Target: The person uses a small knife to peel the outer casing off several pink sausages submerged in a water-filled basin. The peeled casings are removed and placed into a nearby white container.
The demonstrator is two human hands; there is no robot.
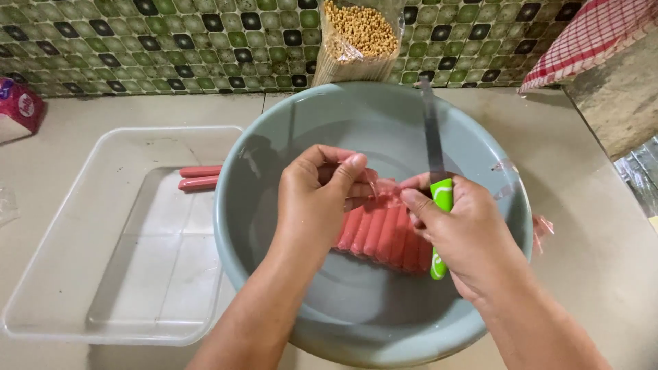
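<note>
Basin [480,147] wall rings both hands. Knife blade [432,130] juts up at far right. Skewer bundle [356,41] blocks far edge. Tray [103,226] at left mostly open; two sausages [200,177] in far corner.

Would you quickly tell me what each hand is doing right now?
Left hand: closed, pinching the clear plastic wrapper of the red sausage pack.
Right hand: closed, holding the green-handled knife, also pinching the wrapper.

**Packages in View**

Between your left hand [319,199] and right hand [459,229], over the grey basin [274,226], you pinch the clear plastic wrap of a pack of red sausages [384,233]. Against the tiled wall stands a clear bag of wooden skewers [358,41], ends up. At the far left edge lies a crumpled red-and-white packet [19,109].
</note>
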